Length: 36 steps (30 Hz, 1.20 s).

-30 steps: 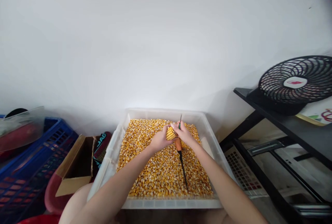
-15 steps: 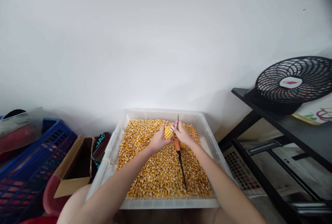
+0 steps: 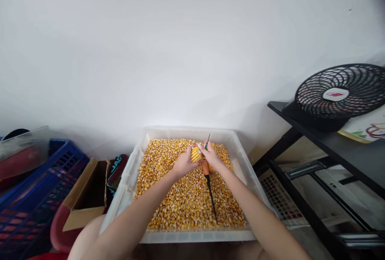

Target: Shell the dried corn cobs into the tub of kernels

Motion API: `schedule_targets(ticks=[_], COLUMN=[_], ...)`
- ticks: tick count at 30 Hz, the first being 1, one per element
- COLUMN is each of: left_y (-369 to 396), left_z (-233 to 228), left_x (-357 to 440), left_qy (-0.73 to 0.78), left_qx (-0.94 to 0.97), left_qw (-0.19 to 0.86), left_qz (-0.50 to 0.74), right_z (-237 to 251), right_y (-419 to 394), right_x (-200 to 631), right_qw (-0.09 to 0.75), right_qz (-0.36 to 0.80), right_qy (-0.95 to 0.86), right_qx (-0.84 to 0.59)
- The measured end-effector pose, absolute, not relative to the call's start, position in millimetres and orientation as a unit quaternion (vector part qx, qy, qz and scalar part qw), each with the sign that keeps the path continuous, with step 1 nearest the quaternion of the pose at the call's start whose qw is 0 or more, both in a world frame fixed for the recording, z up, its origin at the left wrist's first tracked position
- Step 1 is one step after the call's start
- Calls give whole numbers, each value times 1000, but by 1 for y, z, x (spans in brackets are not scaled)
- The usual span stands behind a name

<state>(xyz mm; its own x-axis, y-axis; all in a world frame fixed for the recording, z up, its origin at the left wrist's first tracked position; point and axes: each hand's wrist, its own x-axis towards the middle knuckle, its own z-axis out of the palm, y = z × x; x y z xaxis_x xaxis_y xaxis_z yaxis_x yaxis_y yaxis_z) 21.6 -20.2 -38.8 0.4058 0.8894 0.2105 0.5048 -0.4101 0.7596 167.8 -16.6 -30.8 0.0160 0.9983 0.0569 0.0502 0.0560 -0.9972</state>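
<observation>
Over a bin of loose yellow corn kernels [image 3: 177, 204], my left hand [image 3: 184, 163] is wrapped round a corn cob [image 3: 196, 154] with kernels on it. My right hand [image 3: 210, 155] is closed on a thin dark pointed tool with a green part [image 3: 207, 141], its tip sticking up past the fingers. The right thumb presses at the cob's right side. Below the hands, a screwdriver-like tool with an orange handle [image 3: 205, 167] and a long dark shaft lies on the kernels. Part of the cob is hidden by my fingers.
The clear plastic bin [image 3: 198, 236] stands against a white wall. To its left are an open cardboard box [image 3: 87, 187] and a blue plastic crate [image 3: 36, 183]. On the right, a black fan [image 3: 337, 93] sits on a black shelf [image 3: 303, 131].
The pointed tool in my right hand has tilted to the right. My left hand keeps its hold on the cob, almost in the same place.
</observation>
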Motion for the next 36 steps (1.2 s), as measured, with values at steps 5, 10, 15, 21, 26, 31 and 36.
schedule_targets(ticks=[5,10,15,21,26,31,36], left_y=[-17,-5,11,27,31,30,27], left_z=[-30,-33,-36,-37,-43,-41,-35], left_x=[24,19,1,-19,-23,-16,-11], left_qy=[386,405,403,368,418,409,399], left_qx=[738,646,436,344,300,301,304], left_qw=[415,522,722,761,739,740,742], left_qz=[365,382,355,408,435,440,445], right_z=[-19,-17,-16,-1,-5,-11,-9], right_y=[-20,-17,-20,-39,-46,-46,-47], right_x=[165,177,184,162,147,138,135], right_qw=[530,476,332,261,255,284,299], right_qz=[540,444,231,174,143,108,89], right_qy=[-449,-493,-679,-772,-792,-794,-792], right_qx=[-476,-578,-613,-552,-536,-526,-525])
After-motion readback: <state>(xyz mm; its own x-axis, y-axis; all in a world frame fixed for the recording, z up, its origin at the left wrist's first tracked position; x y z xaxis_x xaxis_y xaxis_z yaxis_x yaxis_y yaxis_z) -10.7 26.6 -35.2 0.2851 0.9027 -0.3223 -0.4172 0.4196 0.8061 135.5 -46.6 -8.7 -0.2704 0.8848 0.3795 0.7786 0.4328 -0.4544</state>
